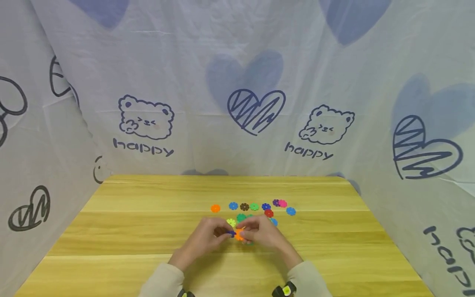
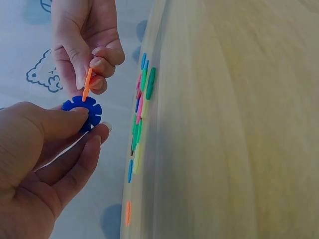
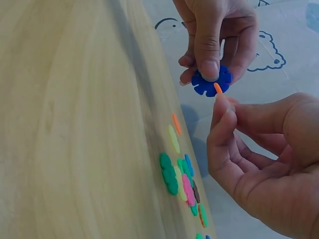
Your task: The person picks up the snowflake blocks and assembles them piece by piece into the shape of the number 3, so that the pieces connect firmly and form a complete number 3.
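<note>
My left hand [image 1: 208,236] pinches a dark blue notched plastic disc [image 2: 93,109] between thumb and fingers. Opposite it, my right hand [image 1: 264,234] pinches an orange notched disc [image 1: 238,235] by one side. Both discs are held above the table, and in the left wrist view the orange one [image 2: 87,84] stands edge-on against the blue rim. The two meet at roughly a right angle, with the orange edge at a notch of the blue disc [image 3: 201,86]. Fingers cover part of each disc, so how deep they fit cannot be told.
Several loose notched discs lie on the wooden table [image 1: 130,231] beyond the hands. Among them are an orange disc [image 1: 215,208], a brown disc [image 1: 244,206], a red disc [image 1: 269,213] and a yellow disc [image 1: 231,222]. Printed cloth [image 1: 193,136] hangs behind the table.
</note>
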`<state>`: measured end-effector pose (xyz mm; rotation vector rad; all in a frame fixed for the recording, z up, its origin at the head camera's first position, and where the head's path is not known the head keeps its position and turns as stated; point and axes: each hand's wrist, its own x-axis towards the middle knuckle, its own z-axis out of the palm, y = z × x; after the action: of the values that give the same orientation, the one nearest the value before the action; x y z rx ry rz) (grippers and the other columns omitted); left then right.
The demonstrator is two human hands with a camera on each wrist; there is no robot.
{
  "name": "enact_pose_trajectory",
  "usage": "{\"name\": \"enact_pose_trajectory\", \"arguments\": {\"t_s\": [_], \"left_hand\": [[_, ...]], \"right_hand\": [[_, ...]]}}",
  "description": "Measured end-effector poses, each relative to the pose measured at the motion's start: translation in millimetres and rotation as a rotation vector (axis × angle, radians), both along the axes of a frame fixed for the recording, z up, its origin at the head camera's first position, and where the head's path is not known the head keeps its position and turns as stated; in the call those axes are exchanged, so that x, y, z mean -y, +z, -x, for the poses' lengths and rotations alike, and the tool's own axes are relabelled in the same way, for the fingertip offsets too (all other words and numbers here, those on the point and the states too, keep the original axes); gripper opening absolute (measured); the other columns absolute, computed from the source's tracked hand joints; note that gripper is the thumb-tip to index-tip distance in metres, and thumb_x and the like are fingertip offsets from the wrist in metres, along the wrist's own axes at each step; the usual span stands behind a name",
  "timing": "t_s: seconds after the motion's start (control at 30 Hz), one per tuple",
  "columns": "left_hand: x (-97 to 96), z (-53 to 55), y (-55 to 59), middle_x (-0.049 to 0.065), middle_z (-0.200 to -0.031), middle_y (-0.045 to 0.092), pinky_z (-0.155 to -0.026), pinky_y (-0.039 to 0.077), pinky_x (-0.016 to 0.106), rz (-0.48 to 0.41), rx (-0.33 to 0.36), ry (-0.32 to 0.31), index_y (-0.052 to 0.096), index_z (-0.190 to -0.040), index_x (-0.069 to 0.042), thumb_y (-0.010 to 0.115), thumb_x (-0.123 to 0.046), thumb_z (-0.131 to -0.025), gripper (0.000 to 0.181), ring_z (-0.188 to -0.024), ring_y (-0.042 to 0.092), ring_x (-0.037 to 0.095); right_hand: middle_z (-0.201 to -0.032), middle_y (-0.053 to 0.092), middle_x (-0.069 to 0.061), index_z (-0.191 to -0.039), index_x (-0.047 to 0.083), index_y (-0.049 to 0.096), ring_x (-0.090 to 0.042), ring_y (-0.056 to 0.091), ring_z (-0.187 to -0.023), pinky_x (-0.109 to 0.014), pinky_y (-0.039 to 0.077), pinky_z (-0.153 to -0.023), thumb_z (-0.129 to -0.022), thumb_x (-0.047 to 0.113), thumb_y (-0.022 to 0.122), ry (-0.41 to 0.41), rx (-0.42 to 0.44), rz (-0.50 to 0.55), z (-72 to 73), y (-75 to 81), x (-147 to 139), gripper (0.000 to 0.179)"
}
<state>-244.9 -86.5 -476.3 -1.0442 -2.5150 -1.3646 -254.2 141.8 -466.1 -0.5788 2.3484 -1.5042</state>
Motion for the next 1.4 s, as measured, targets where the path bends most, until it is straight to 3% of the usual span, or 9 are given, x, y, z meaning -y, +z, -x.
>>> {"name": "enact_pose_trajectory", "arguments": {"t_s": [0.3, 0.57, 0.77, 1.0, 1.13, 1.3, 1.4], "left_hand": [[-4.1, -4.8, 0.3, 0.010, -0.084, 0.079, -0.068, 0.058, 0.015, -0.007, -0.092, 0.019, 0.080, -0.089, -0.003, 0.080, 0.005, -0.084, 0.009, -0.070, 0.072, 0.008], [-9.1, -10.1, 1.0, 0.010, -0.080, 0.079, -0.063, 0.057, 0.013, -0.046, -0.132, 0.027, 0.079, -0.083, 0.000, 0.080, 0.014, -0.078, 0.014, -0.064, 0.073, 0.017], [-9.3, -12.2, 2.4, 0.012, -0.078, 0.078, -0.063, 0.056, 0.012, -0.052, -0.195, 0.025, 0.079, -0.082, 0.000, 0.079, 0.015, -0.077, 0.016, -0.064, 0.073, 0.015], [-3.5, -8.6, 5.8, 0.004, -0.078, 0.078, -0.062, 0.057, 0.015, -0.055, -0.174, 0.070, 0.080, -0.083, -0.005, 0.080, 0.010, -0.081, 0.015, -0.065, 0.069, 0.007], [-2.3, -7.5, 7.2, 0.003, -0.079, 0.078, -0.062, 0.057, 0.016, -0.031, -0.183, 0.097, 0.080, -0.084, -0.006, 0.081, 0.006, -0.083, 0.012, -0.068, 0.068, 0.003], [-1.8, -7.1, 7.8, 0.003, -0.083, 0.079, -0.061, 0.056, 0.014, -0.002, -0.198, 0.092, 0.080, -0.086, -0.008, 0.082, -0.001, -0.085, 0.008, -0.072, 0.071, 0.006], [-0.7, -6.7, 6.8, 0.004, -0.087, 0.079, -0.061, 0.056, 0.014, 0.001, -0.141, 0.076, 0.079, -0.089, -0.010, 0.082, -0.009, -0.087, 0.004, -0.075, 0.074, 0.010]], "right_hand": [[-0.093, 0.077, -0.016, -0.113, -0.006, 0.074, -0.016, 0.069, -0.070, -0.032, 0.061, -0.068, -0.096, 0.003, 0.069, -0.070, 0.012, 0.020, -5.8, 0.6, 3, 0.019], [-0.094, 0.078, -0.018, -0.105, -0.008, 0.075, -0.014, 0.069, -0.067, -0.036, 0.064, -0.068, -0.092, -0.005, 0.070, -0.132, 0.035, 0.040, -12.9, 7.7, 7, 0.014], [-0.093, 0.078, -0.016, -0.104, -0.007, 0.076, -0.014, 0.069, -0.066, -0.033, 0.062, -0.067, -0.092, -0.004, 0.070, -0.155, 0.038, 0.048, -15.6, 9.6, 12, 0.014], [-0.092, 0.078, -0.014, -0.116, -0.006, 0.072, -0.017, 0.071, -0.072, -0.032, 0.061, -0.071, -0.097, 0.005, 0.068, -0.116, 0.096, 0.102, -11.9, 8.5, 9, 0.022], [-0.093, 0.078, -0.015, -0.122, -0.008, 0.067, -0.030, 0.076, -0.079, -0.038, 0.064, -0.075, -0.098, 0.007, 0.067, -0.118, 0.146, 0.133, -9.8, 9.9, 5, 0.028], [-0.093, 0.077, -0.019, -0.116, -0.011, 0.067, -0.034, 0.077, -0.081, -0.043, 0.065, -0.075, -0.098, 0.004, 0.068, -0.145, 0.129, 0.148, -10.8, 13.5, 3, 0.024], [-0.091, 0.077, -0.018, -0.110, -0.009, 0.069, -0.034, 0.077, -0.081, -0.045, 0.065, -0.075, -0.096, 0.002, 0.069, -0.155, 0.105, 0.139, -10.8, 13.9, 3, 0.018]]}}
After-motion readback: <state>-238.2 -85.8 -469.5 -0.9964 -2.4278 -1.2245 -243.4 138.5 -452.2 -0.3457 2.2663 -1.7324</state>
